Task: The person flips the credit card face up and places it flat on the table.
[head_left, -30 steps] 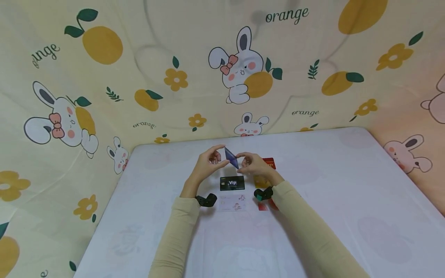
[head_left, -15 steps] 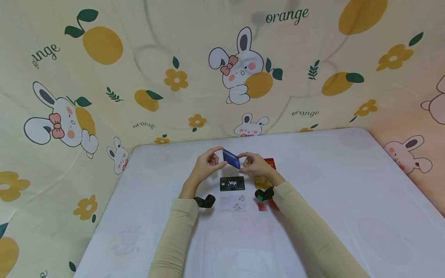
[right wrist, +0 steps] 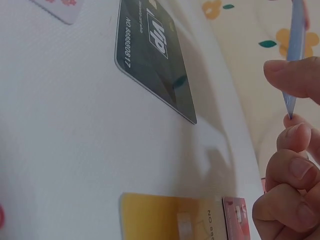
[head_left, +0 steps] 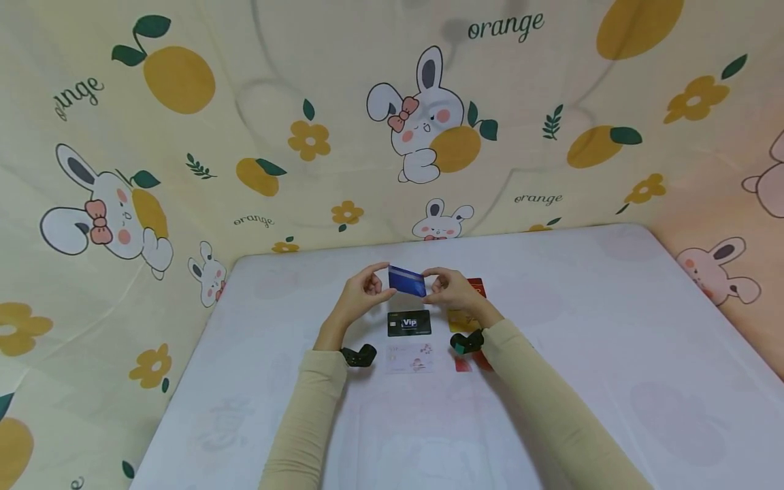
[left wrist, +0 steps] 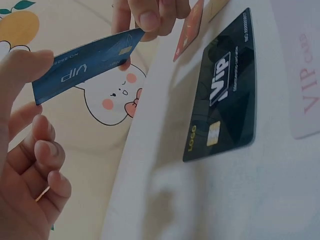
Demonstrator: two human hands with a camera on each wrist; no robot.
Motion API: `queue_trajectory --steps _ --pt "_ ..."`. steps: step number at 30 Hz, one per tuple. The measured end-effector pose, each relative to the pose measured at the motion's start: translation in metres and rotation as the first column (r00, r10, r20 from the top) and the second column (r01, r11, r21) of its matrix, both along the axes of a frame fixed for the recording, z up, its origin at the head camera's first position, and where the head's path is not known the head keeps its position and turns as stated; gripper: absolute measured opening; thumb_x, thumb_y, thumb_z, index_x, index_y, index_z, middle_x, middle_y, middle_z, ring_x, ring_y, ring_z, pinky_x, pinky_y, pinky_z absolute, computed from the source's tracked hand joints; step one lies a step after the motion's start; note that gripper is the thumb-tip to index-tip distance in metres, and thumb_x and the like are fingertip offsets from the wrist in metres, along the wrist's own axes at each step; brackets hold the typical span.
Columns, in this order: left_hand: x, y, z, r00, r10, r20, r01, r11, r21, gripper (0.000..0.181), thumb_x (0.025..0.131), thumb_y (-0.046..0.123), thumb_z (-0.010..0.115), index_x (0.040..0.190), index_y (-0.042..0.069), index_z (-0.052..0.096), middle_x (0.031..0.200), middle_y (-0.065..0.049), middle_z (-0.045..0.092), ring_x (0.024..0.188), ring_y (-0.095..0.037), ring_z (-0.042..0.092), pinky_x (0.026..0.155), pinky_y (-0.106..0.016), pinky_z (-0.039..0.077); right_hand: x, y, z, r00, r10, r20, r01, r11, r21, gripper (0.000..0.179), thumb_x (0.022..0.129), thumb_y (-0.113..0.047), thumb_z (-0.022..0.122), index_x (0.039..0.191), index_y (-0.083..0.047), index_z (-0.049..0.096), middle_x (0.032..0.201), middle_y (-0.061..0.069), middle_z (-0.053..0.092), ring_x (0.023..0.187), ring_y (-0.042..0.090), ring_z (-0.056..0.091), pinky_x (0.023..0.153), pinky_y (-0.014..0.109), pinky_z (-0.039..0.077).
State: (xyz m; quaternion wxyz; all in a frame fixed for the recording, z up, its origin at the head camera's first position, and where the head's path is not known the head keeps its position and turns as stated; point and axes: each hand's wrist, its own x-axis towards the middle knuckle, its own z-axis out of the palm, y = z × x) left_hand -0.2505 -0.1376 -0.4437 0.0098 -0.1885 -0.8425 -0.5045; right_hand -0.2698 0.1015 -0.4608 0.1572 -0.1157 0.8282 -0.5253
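Between both hands a blue VIP card (head_left: 407, 281) is held up over the far part of the table. My left hand (head_left: 363, 292) pinches its left end between thumb and index finger, the other fingers curled in. The right hand (head_left: 452, 289) pinches the opposite end in the same manner. A lighter stripe crosses the face seen from the head; the left wrist view shows the side with VIP lettering and a gold chip on the card (left wrist: 85, 67). Below lies a black Vip card (head_left: 409, 323), with a pale pink-patterned card (head_left: 410, 358) nearer the body.
Right of the black card, a gold card (head_left: 461, 320) lies partly under the right forearm. Beyond it is a red card (head_left: 476, 286), and another red card (head_left: 463, 365) shows nearer the front. A bunny-and-orange printed cloth (head_left: 343, 184) hangs behind the white table (head_left: 582, 306).
The blue card has turned from nearly edge-on to show its broad striped face. Both hands keep their pinch, the left shifting slightly left. The cards on the table stay put.
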Motion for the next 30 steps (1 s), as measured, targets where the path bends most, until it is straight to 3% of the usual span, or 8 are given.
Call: queue_trajectory --steps 6,14,21,23,27,30 --pt "-0.002 -0.002 -0.005 1.0 0.012 0.013 -0.012 1.0 -0.029 0.056 0.078 0.017 0.073 0.129 0.009 0.052 0.076 -0.011 0.054 0.063 -0.009 0.044 0.055 -0.016 0.035 -0.001 0.0 -0.001 1.0 -0.007 -0.002 0.007 1.0 0.004 0.057 0.075 -0.011 0.073 0.127 -0.011 0.05 0.072 -0.001 0.048 0.068 0.015 0.046 0.062 0.023 0.042" --pt "-0.001 -0.004 -0.01 0.996 0.023 0.086 -0.021 0.999 -0.027 0.055 0.078 0.018 0.073 0.128 0.01 0.053 0.073 -0.006 0.052 0.061 -0.01 0.042 0.053 -0.016 0.035 -0.001 0.002 -0.005 1.0 -0.017 0.01 0.017 1.0 0.025 0.058 0.074 -0.014 0.076 0.126 -0.012 0.052 0.071 0.0 0.047 0.067 0.016 0.047 0.061 0.023 0.041" --pt "-0.004 -0.006 -0.017 0.997 0.016 0.078 -0.01 0.997 -0.075 0.054 0.079 0.019 0.072 0.128 0.007 0.053 0.07 0.001 0.05 0.06 -0.005 0.042 0.054 -0.015 0.035 -0.001 0.003 -0.007 1.0 -0.015 0.017 0.015 1.0 0.014 0.06 0.072 -0.016 0.078 0.127 -0.011 0.052 0.07 -0.001 0.046 0.065 0.015 0.045 0.057 0.022 0.038" --pt "0.0 -0.005 -0.011 0.996 0.009 0.085 -0.002 0.997 -0.076 0.054 0.079 0.016 0.072 0.128 0.004 0.053 0.07 -0.002 0.05 0.061 -0.007 0.042 0.054 -0.015 0.035 0.001 0.003 -0.005 1.0 -0.015 0.027 0.015 1.0 0.005 0.06 0.073 -0.015 0.077 0.127 -0.011 0.052 0.069 -0.001 0.046 0.064 0.014 0.044 0.057 0.022 0.037" --pt "-0.002 -0.006 -0.014 0.995 0.001 0.098 0.007 0.997 -0.076 0.056 0.079 0.015 0.072 0.129 0.0 0.051 0.072 -0.007 0.052 0.062 -0.01 0.042 0.052 -0.014 0.034 0.0 0.003 -0.007 0.999 -0.009 0.032 0.009 1.0 -0.002 0.061 0.073 -0.015 0.077 0.128 -0.01 0.051 0.067 -0.002 0.045 0.062 0.013 0.043 0.055 0.021 0.036" --pt "-0.009 -0.008 -0.025 0.994 0.011 0.112 -0.002 0.997 -0.082 0.057 0.079 0.018 0.072 0.13 0.004 0.051 0.072 -0.005 0.052 0.062 -0.009 0.042 0.052 -0.014 0.035 -0.004 0.003 -0.012 0.999 -0.023 0.036 0.023 1.0 0.001 0.061 0.073 -0.015 0.077 0.128 -0.011 0.052 0.064 -0.003 0.045 0.058 0.012 0.042 0.052 0.021 0.034"
